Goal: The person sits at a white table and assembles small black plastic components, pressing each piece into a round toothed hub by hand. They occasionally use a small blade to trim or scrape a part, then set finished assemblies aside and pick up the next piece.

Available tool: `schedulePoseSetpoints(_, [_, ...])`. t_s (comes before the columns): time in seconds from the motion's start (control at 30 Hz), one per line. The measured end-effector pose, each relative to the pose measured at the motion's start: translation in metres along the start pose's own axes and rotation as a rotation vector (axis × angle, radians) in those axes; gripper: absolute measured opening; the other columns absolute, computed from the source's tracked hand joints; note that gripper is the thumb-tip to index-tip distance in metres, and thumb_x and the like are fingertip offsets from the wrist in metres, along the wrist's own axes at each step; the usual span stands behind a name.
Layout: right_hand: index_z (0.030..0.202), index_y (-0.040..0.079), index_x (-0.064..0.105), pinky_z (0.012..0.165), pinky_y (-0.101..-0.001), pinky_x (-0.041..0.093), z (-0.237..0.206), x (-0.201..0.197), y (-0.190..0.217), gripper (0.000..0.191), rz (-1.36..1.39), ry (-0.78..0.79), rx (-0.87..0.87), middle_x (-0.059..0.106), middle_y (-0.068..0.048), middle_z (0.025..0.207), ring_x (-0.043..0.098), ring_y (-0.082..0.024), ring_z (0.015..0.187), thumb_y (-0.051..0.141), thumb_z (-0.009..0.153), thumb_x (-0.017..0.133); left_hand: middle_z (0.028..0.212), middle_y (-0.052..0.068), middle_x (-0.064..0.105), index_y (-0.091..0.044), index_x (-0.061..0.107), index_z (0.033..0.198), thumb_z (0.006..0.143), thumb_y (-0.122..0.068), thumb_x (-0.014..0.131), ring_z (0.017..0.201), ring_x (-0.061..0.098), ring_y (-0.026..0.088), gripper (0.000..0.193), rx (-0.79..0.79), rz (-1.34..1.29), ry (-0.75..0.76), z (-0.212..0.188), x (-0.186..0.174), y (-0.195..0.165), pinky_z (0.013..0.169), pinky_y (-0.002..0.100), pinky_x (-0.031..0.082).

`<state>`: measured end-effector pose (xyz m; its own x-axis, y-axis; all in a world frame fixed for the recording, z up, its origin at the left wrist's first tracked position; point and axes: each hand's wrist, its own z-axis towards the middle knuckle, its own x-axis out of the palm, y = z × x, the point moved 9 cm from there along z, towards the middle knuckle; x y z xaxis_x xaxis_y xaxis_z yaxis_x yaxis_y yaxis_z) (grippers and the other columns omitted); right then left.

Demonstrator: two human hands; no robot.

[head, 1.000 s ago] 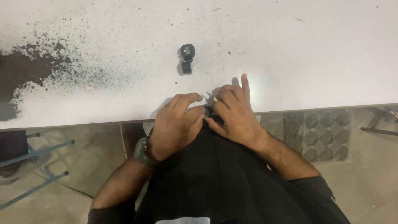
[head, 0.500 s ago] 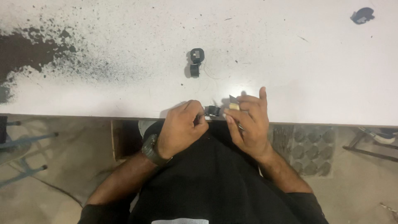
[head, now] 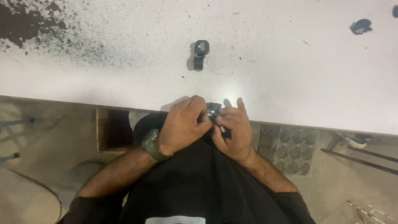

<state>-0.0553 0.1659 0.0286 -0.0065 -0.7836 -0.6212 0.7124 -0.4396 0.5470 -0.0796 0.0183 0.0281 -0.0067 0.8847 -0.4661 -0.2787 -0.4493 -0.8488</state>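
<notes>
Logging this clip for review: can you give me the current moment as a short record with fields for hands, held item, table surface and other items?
left hand: closed on a small dark part at the table edge; green wristwatch on the wrist
right hand: pinching the same part from the other side, index finger raised
table: white, black speckled stain at far left
other items: small black component mid-table; another dark piece far right
part detail: too small to tell
</notes>
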Motion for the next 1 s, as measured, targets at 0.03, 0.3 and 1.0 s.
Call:
schedulePoseSetpoints(0.03, [0.109,0.004,0.059,0.126,-0.0595,0.031,0.001,0.000,0.000,0.032,0.000,-0.002,0.002,0.066,-0.009,0.093,0.069,-0.029,0.108,-0.005,0.082,0.073,0.076,0.011,0.059,-0.003,0.053,0.084,0.082,-0.001,0.069,0.066,0.061,0.028,0.016,0.001,-0.002,-0.002,0.000,0.000,0.001,0.057,0.040,0.049])
schedulePoseSetpoints(0.3, [0.106,0.003,0.061,0.127,-0.0581,0.031,0.001,0.003,0.005,0.031,-0.046,0.022,-0.019,0.067,-0.011,0.093,0.069,-0.029,0.107,-0.008,0.080,0.074,0.075,0.011,0.059,-0.003,0.053,0.084,0.081,-0.001,0.069,0.066,0.060,0.027,0.016,0.031,-0.016,-0.023,-0.005,0.003,0.004,0.058,0.040,0.049])
schedulePoseSetpoints(1.0, [0.105,0.012,0.071,0.129,-0.0616,0.018,0.019,-0.041,-0.032,0.023,-0.173,0.036,0.154,0.060,-0.006,0.098,0.059,-0.029,0.121,-0.001,0.086,0.070,0.113,0.006,0.071,-0.006,0.068,0.115,0.084,-0.011,0.074,0.125,0.057,0.030,0.032,0.099,0.356,0.038,0.021,-0.028,0.008,0.106,0.050,0.041])
